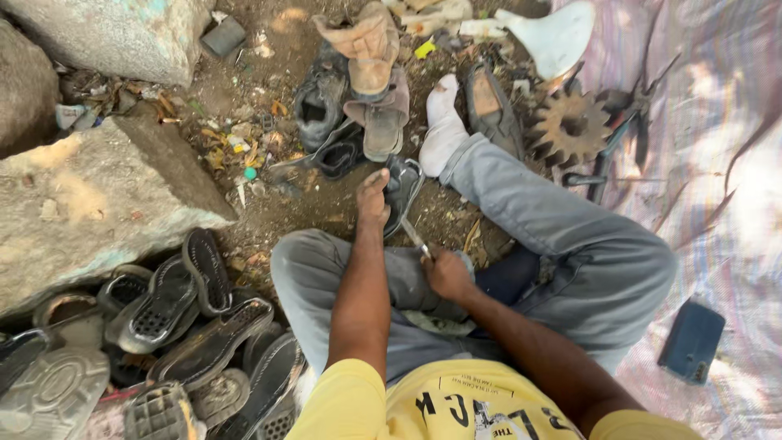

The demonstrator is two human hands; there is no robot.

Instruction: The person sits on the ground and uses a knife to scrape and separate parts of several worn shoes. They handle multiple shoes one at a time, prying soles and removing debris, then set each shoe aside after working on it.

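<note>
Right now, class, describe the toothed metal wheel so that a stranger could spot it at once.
Start at the person's outstretched leg with the white sock. Just beyond the foot, at the edge of the woven sheet, lies the rusty gear wheel. Unlike the shoes nearby, it is round, brown, toothed, with a centre hole.

Bare dirt ground (261, 61) strewn with scraps fills the upper middle of the frame. Large rough stone blocks (98, 195) occupy the upper left and left side (their faces pale and chipped). A woven plastic sheet (725, 163) with faint stripes covers the right side. Dappled daylight falls across it in bright patches, with thin shadows.
</note>
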